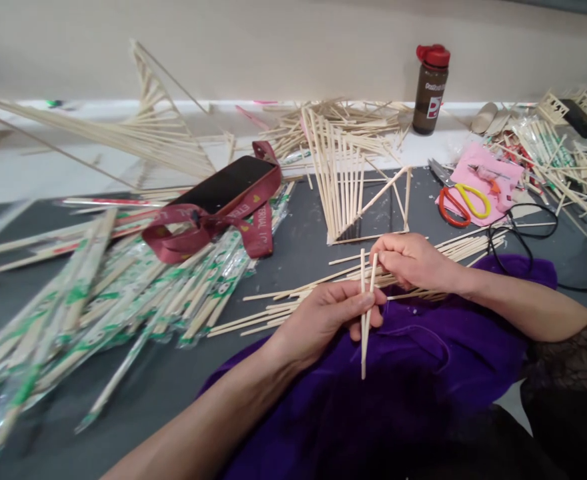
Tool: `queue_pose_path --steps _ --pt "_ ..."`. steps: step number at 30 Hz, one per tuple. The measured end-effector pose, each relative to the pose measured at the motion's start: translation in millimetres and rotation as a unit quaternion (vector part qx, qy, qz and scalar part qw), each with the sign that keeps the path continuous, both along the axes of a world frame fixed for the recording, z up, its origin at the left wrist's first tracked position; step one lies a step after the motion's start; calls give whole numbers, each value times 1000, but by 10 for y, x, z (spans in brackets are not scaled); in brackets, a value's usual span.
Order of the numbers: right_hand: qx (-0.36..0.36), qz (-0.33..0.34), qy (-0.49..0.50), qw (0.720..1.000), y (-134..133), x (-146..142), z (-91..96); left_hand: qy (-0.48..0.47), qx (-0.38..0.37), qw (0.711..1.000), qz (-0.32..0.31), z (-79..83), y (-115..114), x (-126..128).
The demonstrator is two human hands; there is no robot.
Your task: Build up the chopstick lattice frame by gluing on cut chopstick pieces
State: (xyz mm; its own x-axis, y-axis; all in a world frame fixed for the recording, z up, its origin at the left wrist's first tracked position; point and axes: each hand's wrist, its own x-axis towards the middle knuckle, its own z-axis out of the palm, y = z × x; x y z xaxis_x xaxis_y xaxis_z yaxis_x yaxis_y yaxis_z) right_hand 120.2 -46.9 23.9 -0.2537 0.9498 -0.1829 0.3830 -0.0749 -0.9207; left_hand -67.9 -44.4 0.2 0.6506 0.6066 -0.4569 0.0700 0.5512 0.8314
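Note:
My left hand (326, 317) is closed on a pair of thin wooden chopsticks (364, 347), held upright above a purple cloth (423, 353). My right hand (411, 261) pinches the upper end of one stick of that pair. Behind both hands lies a row of loose bare chopsticks (283, 310) on the grey table (293, 240). A frame built of glued sticks (346, 187) stands just beyond my right hand.
Several wrapped chopsticks (98, 313) are heaped at the left, with a phone on a maroon lanyard (223, 193) on top. Red and yellow scissors (461, 200) lie on pink paper at the right, next to a black cable (523, 237). A brown bottle (429, 90) stands at the back.

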Motion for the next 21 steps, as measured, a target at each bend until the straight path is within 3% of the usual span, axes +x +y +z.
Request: queue_pose_path --steps 8,14,16,19,21 --pt "-54 46 157 985 -4 25 -3 -94 -43 992 -69 -24 -5 -43" --pt "-114 89 309 940 31 85 6 -125 -65 973 -185 -4 -51 -105" --pt "-99 90 319 938 62 236 149 -117 -59 970 -204 -1 -45 -119" --pt "15 42 310 950 135 577 548 -121 -49 977 -167 -12 -14 -123" --pt "110 -44 285 951 246 826 841 -125 -44 984 -123 -25 10 -117"
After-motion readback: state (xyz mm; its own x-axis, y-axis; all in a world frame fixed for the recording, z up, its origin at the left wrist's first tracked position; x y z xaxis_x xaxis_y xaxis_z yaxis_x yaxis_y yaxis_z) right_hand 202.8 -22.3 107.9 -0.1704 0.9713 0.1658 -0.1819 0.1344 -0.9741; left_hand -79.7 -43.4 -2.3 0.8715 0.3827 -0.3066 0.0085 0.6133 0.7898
